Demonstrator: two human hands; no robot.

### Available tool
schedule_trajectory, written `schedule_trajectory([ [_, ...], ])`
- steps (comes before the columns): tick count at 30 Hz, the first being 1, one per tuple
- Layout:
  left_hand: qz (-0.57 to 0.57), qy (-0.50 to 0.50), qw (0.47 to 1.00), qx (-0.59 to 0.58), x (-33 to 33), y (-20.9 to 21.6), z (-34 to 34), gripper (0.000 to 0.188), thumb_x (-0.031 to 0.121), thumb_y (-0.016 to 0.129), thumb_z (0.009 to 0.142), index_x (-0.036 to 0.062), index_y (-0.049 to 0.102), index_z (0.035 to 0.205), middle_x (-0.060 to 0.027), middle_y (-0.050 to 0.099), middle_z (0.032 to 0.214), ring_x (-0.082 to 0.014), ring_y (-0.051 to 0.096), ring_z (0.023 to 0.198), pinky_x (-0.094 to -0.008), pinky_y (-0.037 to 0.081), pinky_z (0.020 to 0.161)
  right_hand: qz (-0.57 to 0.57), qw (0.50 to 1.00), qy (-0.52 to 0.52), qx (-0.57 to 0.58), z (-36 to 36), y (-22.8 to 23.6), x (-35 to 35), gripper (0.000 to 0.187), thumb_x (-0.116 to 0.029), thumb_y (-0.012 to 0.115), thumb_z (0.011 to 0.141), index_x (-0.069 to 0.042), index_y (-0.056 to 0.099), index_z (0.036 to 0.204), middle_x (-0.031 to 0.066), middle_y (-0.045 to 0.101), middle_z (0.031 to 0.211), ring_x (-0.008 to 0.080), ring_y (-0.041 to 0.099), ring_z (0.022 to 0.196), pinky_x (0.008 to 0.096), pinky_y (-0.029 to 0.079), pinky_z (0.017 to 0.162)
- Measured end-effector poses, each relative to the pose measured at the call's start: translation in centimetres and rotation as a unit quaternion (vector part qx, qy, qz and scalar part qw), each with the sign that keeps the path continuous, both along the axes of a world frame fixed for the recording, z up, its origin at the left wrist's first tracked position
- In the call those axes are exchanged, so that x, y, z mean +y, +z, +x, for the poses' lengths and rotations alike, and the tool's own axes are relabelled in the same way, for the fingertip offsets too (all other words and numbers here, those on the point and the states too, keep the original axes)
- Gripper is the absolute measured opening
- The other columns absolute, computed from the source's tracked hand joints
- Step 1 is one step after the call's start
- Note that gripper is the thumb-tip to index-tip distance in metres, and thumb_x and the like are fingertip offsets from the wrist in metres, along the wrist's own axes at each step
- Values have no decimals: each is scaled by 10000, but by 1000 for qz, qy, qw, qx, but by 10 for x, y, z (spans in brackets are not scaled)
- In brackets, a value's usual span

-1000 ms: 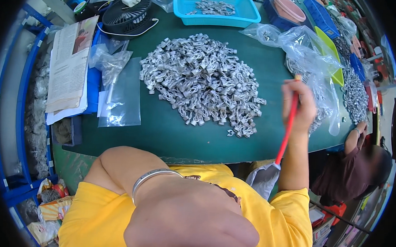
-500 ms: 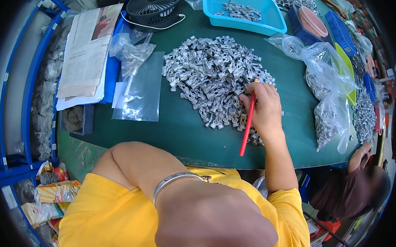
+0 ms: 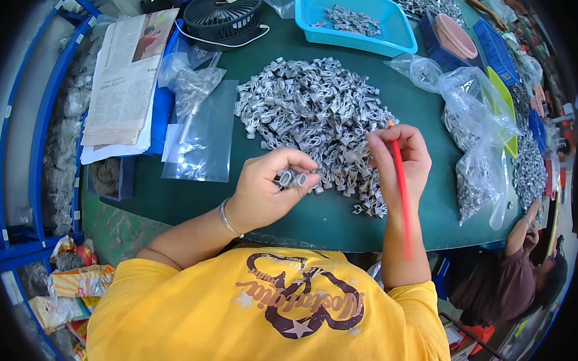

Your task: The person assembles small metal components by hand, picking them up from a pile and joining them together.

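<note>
A heaped pile of small grey metal pieces with loops (image 3: 318,104) lies on the green table in front of me. My left hand (image 3: 269,183), with a silver bangle at its wrist, is closed around a few grey looped pieces (image 3: 290,178) at the pile's near left edge. At the pile's right side, my right hand (image 3: 403,161) grips a slim red stick (image 3: 402,192) with a yellowish tip, slanting down across the palm. Whether those fingertips also pinch a grey piece, I cannot tell.
Flat clear plastic bags (image 3: 203,141) and a newspaper (image 3: 122,76) lie at the left, near a black fan (image 3: 222,16). A light-blue basket (image 3: 356,38) stands behind the pile. Filled clear bags (image 3: 477,150) are at the right. Another person (image 3: 501,273) sits at far right.
My left hand has come up from low over my lap to the pile's near edge, now with grey pieces. My right hand has shifted slightly right, off the pile, still holding the red stick.
</note>
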State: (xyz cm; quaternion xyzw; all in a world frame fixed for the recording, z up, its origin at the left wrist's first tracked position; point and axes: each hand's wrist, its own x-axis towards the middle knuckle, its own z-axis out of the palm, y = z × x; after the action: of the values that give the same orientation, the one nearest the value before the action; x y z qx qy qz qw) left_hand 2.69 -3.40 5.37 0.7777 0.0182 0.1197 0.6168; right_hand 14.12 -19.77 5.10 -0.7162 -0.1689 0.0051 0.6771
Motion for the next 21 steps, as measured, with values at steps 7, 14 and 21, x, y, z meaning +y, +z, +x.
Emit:
schedule_trajectory([
  [7,-35,-15,999,-25,5,-20,-1,310,64,753,668,17,585,925,-60,634,805,-103,600,728,-215,462,660,169,956,80,227,-31,-3,17,205,56,622,747,-23,464,852,99,600,786,124,587,609,227,507,536],
  [14,-9,8,999,-35,9,-30,-5,225,110,726,725,2,597,874,-24,613,768,-36,531,617,-170,420,529,172,935,130,281,-34,-11,14,150,-18,560,829,-36,426,894,136,615,800,143,599,579,216,493,484],
  [21,-40,-4,999,-6,10,-26,-7,208,98,707,744,-7,596,884,-13,590,734,-32,520,591,-161,398,506,189,927,141,291,-40,-17,10,193,6,576,811,-43,417,909,132,602,786,145,596,565,210,472,443],
])
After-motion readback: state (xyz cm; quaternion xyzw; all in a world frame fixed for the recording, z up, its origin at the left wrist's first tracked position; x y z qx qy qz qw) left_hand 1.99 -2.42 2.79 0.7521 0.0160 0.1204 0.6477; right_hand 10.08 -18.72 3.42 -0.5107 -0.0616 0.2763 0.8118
